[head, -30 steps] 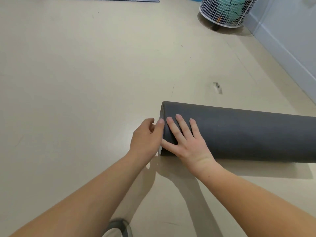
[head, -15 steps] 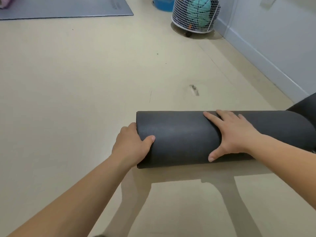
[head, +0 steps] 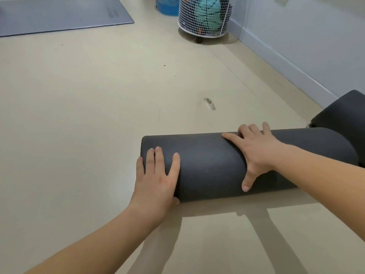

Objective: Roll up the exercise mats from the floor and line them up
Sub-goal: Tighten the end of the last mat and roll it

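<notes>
A dark grey rolled mat [head: 209,165] lies crosswise on the beige floor in front of me. My left hand [head: 156,178] lies flat on its left end, fingers straight over the top and thumb low at the roll's front. My right hand [head: 254,151] is spread on top near the middle, fingers reaching over the far side, thumb pointing down the near face. A second dark rolled mat [head: 343,113] lies just behind its right end by the wall. A grey mat [head: 59,14] lies unrolled flat at the far left.
A white wire basket on wheels [head: 205,16] holding a teal ball stands at the back by the wall, a blue tub [head: 167,5] beside it. The pale blue wall and baseboard [head: 286,62] run along the right. A scuff mark [head: 209,103] shows on the floor.
My left hand moved from the roll's end face to lie flat on top. My right hand slid from the left end to the middle. The view lifted, showing the second roll.
</notes>
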{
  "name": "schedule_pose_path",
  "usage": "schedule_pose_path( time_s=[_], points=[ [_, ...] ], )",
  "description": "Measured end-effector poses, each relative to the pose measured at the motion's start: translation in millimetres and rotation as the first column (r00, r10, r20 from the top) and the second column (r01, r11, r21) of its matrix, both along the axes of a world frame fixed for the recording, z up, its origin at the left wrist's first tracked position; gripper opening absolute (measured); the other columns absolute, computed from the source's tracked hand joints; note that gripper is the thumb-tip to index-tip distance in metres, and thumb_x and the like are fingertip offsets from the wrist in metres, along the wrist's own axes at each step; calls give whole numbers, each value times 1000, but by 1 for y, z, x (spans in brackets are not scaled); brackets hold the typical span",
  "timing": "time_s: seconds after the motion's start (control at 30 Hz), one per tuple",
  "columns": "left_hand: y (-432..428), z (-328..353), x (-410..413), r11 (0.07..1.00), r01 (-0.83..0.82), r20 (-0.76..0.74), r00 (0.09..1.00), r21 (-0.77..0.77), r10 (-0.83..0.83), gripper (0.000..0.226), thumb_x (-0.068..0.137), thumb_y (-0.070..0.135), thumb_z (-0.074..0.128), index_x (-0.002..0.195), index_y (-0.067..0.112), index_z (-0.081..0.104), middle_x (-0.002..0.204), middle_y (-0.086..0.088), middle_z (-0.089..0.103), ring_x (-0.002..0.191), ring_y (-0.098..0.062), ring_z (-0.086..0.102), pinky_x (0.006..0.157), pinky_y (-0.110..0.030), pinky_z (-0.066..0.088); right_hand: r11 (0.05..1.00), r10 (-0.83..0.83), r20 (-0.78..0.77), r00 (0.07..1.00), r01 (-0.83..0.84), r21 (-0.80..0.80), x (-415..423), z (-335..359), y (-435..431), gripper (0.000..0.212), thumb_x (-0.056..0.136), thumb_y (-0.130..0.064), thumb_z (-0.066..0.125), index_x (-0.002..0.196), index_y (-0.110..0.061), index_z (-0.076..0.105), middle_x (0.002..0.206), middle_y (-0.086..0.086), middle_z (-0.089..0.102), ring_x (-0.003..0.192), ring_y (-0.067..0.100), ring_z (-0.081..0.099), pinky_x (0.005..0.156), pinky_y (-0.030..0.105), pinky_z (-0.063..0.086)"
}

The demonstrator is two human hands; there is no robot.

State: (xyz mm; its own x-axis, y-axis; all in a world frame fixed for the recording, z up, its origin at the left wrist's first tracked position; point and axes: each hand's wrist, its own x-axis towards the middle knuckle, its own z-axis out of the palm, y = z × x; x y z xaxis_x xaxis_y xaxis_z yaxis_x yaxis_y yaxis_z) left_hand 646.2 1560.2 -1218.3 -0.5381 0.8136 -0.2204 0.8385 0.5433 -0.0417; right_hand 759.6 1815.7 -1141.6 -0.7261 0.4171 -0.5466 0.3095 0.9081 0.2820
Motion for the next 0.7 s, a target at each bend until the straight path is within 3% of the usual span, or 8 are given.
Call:
schedule_pose_path(
  time_s=[0.07,0.13,0.23,0.4,0.47,0.53,0.6,0.7],
  points=[
    [5,0,-9,1000,23,-2,1000,-20,-23,114,95,66,61,162,20,-19,167,-32,-16,157,-50,-13,128,-61,0,997,-39,-4,999,39,-60,-3,-2,4,164,34,-88,83,160,-40,-12,167,7,1,157,35,-1,124,69,5],
    [12,-3,-20,998,66,-2,998,-1,-66,117,93,68,62,162,22,-19,168,-31,-14,157,-49,-12,128,-60,1,983,-122,-30,992,116,-144,1,0,9,163,34,-86,85,160,-42,-10,170,5,8,158,32,9,125,61,20],
    [35,-6,-43,984,146,3,989,97,-147,121,86,66,73,165,27,-8,170,-28,-6,159,-45,-7,129,-57,2,972,-204,-60,977,194,-132,15,-2,16,162,31,-95,77,159,-44,-9,163,1,24,149,28,29,116,50,39],
    [107,-1,-59,944,299,-82,954,142,-290,121,73,56,87,165,35,12,165,-16,17,152,-38,11,126,-56,12,905,-420,-114,900,406,-128,60,-8,34,157,33,-101,69,158,-46,-8,158,2,31,142,29,39,110,50,45],
    [135,0,-53,937,321,-114,945,140,-306,114,72,47,89,162,33,21,154,-11,30,139,-37,29,116,-51,28,865,-500,-150,853,482,-141,79,-11,39,155,35,-101,67,159,-46,-7,159,0,31,143,28,39,111,50,44],
    [165,-1,-32,913,378,-117,924,156,-363,104,76,34,87,157,30,22,139,-8,40,119,-33,43,92,-43,42,803,-596,-184,781,580,-138,104,-11,47,153,38,-101,67,160,-43,-5,160,-1,33,144,28,39,112,52,44],
    [185,2,4,854,483,-60,875,194,-481,95,82,24,80,154,30,17,127,-6,44,101,-29,50,70,-38,44,759,-649,-226,727,641,-116,122,-13,52,148,44,-99,67,162,-40,1,159,0,35,145,28,39,114,54,41],
    [200,7,71,754,612,48,768,238,-639,85,98,29,64,160,34,7,133,-5,36,109,-25,47,68,-34,40,750,-645,-276,712,660,-49,135,-12,54,136,55,-97,66,163,-39,7,160,3,35,146,29,36,115,55,39]
  ],
)
